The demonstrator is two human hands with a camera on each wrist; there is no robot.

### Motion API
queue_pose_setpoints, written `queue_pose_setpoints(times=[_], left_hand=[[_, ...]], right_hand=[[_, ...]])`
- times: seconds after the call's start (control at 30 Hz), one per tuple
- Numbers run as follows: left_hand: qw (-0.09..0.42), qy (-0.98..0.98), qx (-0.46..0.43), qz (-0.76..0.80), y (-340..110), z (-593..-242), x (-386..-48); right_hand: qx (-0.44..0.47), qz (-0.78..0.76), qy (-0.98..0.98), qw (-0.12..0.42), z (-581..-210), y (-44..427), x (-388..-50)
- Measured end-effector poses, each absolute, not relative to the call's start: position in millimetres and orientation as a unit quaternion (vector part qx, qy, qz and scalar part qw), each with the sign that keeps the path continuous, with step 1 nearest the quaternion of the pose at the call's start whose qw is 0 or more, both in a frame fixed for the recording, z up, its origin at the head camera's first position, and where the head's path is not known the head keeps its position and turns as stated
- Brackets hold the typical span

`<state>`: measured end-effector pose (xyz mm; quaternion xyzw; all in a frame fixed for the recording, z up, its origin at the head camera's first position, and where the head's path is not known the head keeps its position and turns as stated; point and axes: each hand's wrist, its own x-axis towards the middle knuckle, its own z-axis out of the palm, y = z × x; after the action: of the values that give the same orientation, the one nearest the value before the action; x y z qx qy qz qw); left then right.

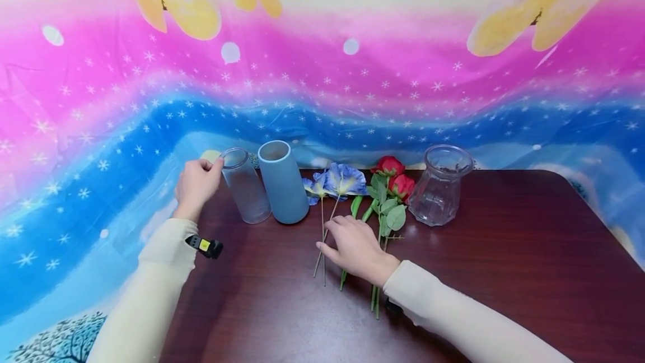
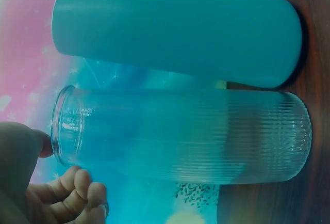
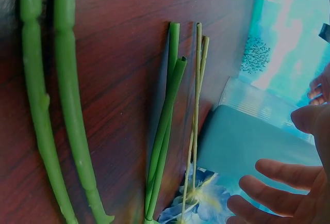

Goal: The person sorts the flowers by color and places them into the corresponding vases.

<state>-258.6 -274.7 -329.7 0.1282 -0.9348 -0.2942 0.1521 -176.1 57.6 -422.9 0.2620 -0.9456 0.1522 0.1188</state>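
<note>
At the left, my left hand [image 1: 200,184] has its thumb and fingertips at the rim of a clear ribbed glass vase [image 1: 248,195]. In the left wrist view the thumb of my left hand [image 2: 56,193] meets the rim of the clear vase [image 2: 154,136]; the other fingers are curled beside it. My right hand [image 1: 355,245] hovers over flower stems, fingers spread and holding nothing. The right wrist view shows the fingers of my right hand [image 3: 289,188] apart from the thin stems [image 3: 196,95] and green stems [image 3: 166,121]. Blue flowers [image 1: 345,179] lie beside red roses [image 1: 389,165].
An opaque blue vase [image 1: 284,186] stands upright just right of the clear one. Beyond the roses, at the right, stands a wider faceted glass vase [image 1: 437,192]. A patterned cloth [image 1: 312,71] hangs behind the dark wooden table [image 1: 529,251].
</note>
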Motion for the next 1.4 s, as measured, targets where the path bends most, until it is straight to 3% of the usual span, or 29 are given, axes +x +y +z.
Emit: queue_pose_setpoints(times=[0.53, 1.0, 1.4], left_hand=[[0.035, -0.933, 0.095, -0.346, -280, -318, -279], [0.017, -0.928, 0.062, -0.366, -288, -313, -269], [0.038, -0.935, 0.045, -0.349, -293, -303, -243]], right_hand=[[0.268, 0.139, -0.945, 0.125, -424, 60, -177], [0.269, 0.141, -0.943, 0.135, -425, 60, -175], [0.274, 0.146, -0.940, 0.140, -425, 63, -171]])
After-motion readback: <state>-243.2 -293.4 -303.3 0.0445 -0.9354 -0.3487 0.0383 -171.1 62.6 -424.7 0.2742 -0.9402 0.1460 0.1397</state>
